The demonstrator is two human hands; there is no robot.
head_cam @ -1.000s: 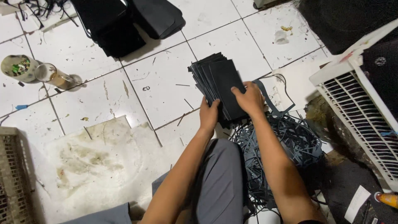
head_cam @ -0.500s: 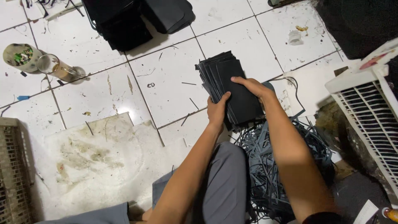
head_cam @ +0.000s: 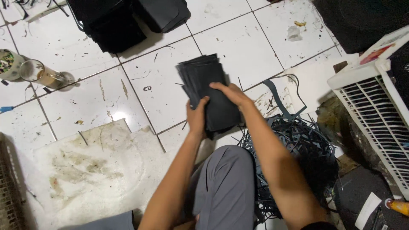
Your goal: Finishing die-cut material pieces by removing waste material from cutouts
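Bright overhead light leaves a glare spot on the white tiled floor (head_cam: 114,116) (left of the arms); shadows are soft, focus mostly sharp, far corners dim.

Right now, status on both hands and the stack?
Left hand and right hand both grip the stack of dark flat sheets. Stack lifted off white tiled floor. Tangle of dark strips beside.

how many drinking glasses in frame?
1: a clear glass lying on its side on the white tiled floor at the left edge, beside a round container. Others may be outside view.
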